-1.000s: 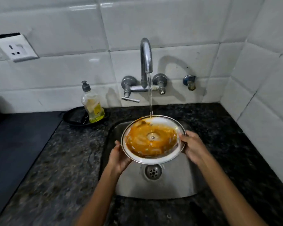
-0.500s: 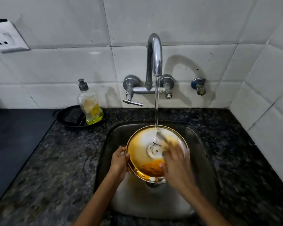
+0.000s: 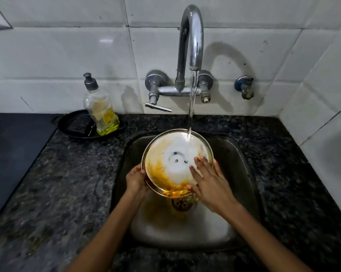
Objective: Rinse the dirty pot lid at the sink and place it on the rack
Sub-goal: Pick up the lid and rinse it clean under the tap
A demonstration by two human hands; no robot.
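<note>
A round steel pot lid (image 3: 171, 163) is held tilted over the steel sink (image 3: 242, 173), its inner face up. Its middle is washed pale; orange-yellow food residue clings to the left side and pools at the low front edge. My left hand (image 3: 135, 178) grips the lid's left rim. My right hand (image 3: 209, 180) lies flat on the lid's right inner face, fingers spread. Water runs from the chrome tap (image 3: 191, 42) onto the lid's far edge. No rack is in view.
A soap bottle (image 3: 100, 109) with yellow liquid stands on a black dish (image 3: 73, 124) at the back left of the dark granite counter (image 3: 67, 183). The drain (image 3: 180, 204) sits below the lid. White tiled walls close the back and right; a small valve (image 3: 245, 88) sticks out.
The orange residue has washed off the lid's middle toward its low front edge. My right hand left the rim and now rubs the inner face. The camera has moved closer to the sink.
</note>
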